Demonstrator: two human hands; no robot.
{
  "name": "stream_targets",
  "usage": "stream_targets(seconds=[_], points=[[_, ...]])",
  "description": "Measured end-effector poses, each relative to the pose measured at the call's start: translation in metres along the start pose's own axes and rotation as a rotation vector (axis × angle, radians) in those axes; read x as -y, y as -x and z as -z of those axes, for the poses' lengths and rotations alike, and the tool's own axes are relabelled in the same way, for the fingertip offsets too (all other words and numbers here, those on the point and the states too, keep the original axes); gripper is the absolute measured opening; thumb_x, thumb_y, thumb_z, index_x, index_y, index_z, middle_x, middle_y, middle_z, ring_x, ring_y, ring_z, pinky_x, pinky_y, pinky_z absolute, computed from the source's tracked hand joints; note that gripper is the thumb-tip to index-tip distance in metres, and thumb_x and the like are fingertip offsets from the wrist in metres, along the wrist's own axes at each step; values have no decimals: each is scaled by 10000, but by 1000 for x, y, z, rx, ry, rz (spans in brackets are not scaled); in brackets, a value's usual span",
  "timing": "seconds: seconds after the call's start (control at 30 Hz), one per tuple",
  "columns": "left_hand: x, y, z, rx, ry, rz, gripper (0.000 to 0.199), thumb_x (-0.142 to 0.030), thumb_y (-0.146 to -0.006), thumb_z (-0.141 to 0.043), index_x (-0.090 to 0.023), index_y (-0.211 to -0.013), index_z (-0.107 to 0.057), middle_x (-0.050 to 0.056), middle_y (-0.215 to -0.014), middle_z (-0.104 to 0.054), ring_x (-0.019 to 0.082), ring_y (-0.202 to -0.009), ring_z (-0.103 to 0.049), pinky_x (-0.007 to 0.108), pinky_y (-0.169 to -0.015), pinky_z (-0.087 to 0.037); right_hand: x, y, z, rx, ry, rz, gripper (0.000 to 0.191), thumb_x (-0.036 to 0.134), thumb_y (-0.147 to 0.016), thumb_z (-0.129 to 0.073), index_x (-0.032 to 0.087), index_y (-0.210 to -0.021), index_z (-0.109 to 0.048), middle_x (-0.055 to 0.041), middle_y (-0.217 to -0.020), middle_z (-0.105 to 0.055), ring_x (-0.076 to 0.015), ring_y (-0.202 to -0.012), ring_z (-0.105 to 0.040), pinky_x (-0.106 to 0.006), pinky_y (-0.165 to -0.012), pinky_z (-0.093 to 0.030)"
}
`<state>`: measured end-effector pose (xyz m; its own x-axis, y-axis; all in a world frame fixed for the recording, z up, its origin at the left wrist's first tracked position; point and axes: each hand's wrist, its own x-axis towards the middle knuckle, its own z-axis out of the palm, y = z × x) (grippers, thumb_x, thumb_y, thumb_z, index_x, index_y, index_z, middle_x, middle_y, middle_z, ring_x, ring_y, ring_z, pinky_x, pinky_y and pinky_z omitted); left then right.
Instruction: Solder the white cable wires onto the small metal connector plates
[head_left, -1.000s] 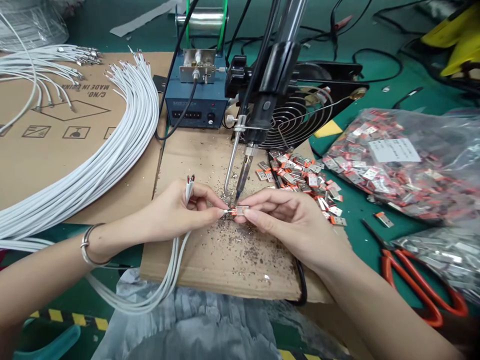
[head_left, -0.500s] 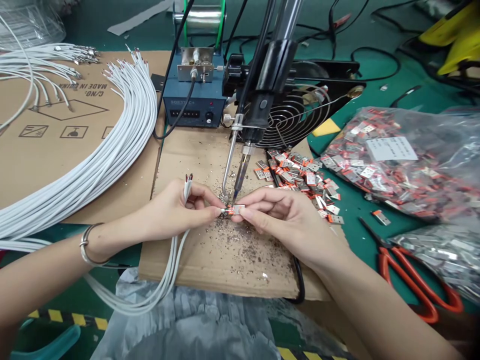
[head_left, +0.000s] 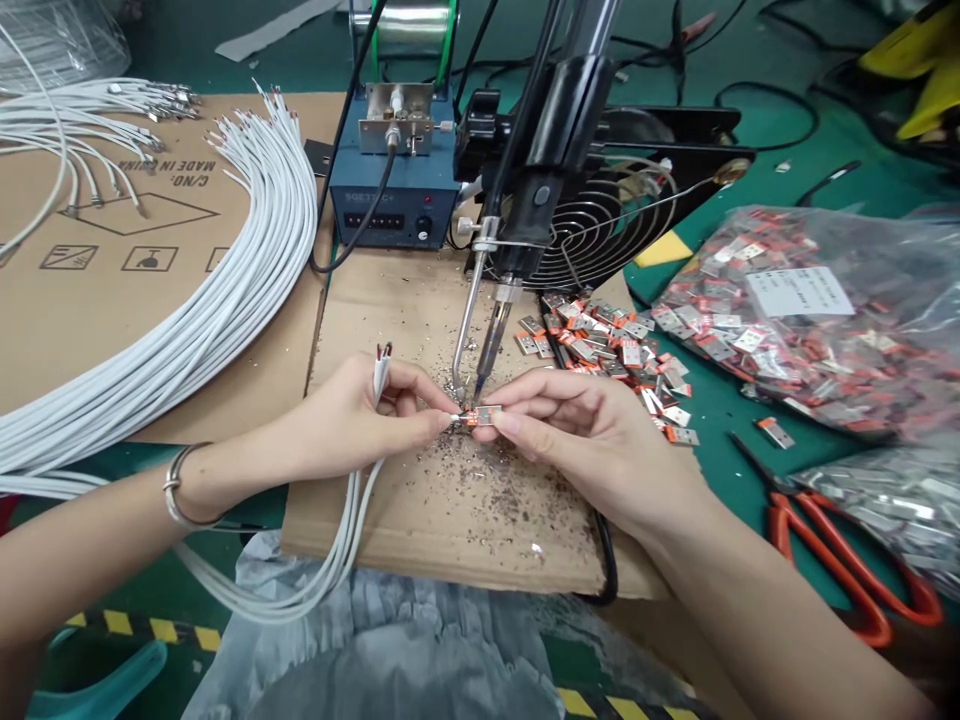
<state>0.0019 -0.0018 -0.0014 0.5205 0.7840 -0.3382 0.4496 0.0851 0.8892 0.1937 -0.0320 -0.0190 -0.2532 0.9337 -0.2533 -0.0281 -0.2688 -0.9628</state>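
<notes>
Between thumb and fingertips, my left hand (head_left: pixel 382 415) pinches the end of a white cable, and several more white cables (head_left: pixel 352 520) run through its curled fingers and droop below. My right hand (head_left: pixel 577 425) grips a USB plug (head_left: pixel 488 414) with a metal shell and orange back end. The cable end meets the plug's orange side; whether they are joined I cannot tell. Just above them, the tip of a soldering iron (head_left: pixel 491 345) points down at the plug. A thin metal solder feed tube (head_left: pixel 465 330) ends beside that tip.
A blue solder feeder (head_left: pixel 394 200) with a solder spool (head_left: pixel 409 30) stands behind. Loose USB plugs (head_left: pixel 600 340) lie right, beside a fan (head_left: pixel 600 210). Further right are a plastic bag of plugs (head_left: pixel 795 330) and orange-handled scissors (head_left: pixel 840 550). A white cable bundle (head_left: pixel 247 290) lies left on cardboard.
The whole view has shifted slightly, so most things appear a little further right. Both hands keep the same holds on the cable and the plug under the iron tip.
</notes>
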Motion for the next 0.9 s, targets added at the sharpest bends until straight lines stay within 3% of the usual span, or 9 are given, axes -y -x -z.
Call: stream_targets(seconds=[0.23, 0.47, 0.73, 0.9], points=[[4, 0, -1, 2, -20, -16, 211, -284, -741, -554, -119, -807, -668, 42, -711, -633, 94, -558, -481, 211, -484, -333, 3, -2, -3, -15, 12, -17, 92, 221, -679, -707, 172, -735, -652, -14, -617, -708, -94, -561, -655, -143, -448, -456], [3, 5, -2, 24, 47, 0, 198, -280, -739, -569, -119, -803, -665, 22, -661, -606, 100, -561, -470, 217, -501, -335, 7, 4, -2, 40, 48, -2, 114, 238, -673, -708, 165, -732, -644, -32, -638, -712, -110, -578, -658, -178, -511, -493], [0, 44, -28, 159, 463, 96, 103, -229, -745, -613, -133, -776, -634, -60, -527, -447, 57, -485, -357, 183, -454, -265, 16, 48, -18, 37, 178, 69, 27, 161, -715, -629, 183, -728, -623, -20, -611, -680, -105, -551, -616, -176, -481, -464], [12, 64, -41, 147, 698, 80, 173, -309, -760, -630, -179, -876, -636, -35, -670, -515, 50, -533, -404, 171, -487, -304, 6, 87, -8, -21, 477, 169, 61, 184, -781, -563, 213, -764, -615, -19, -648, -653, -121, -580, -593, -206, -504, -464]])
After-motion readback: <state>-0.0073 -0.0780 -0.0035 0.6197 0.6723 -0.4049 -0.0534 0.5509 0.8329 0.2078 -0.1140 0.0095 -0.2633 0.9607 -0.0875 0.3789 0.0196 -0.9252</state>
